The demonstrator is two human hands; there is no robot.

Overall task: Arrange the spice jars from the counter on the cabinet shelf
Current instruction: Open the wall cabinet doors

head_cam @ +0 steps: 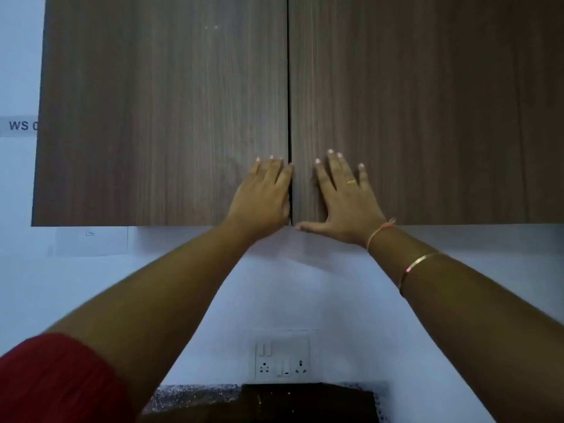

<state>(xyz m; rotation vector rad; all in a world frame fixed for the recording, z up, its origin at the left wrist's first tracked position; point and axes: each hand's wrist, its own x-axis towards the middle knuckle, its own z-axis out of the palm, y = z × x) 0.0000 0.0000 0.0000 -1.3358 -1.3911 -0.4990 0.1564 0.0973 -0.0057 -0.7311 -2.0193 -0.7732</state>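
Note:
A wall cabinet with two dark wood-grain doors fills the upper view. Both the left door (158, 117) and the right door (427, 111) are shut, meeting at a thin centre gap. My left hand (262, 193) lies flat on the left door's lower inner corner, fingers apart. My right hand (345, 196) lies flat on the right door beside the gap, thumb along the door's bottom edge. Neither hand holds anything. The shelf is hidden behind the doors, and no spice jars are in view.
Below the cabinet is a pale wall with a switch and socket plate (282, 360). A speckled counter edge (189, 398) and a dark box-like object (308, 401) show at the bottom. A label reading "WS" (18, 126) sticks to the wall at left.

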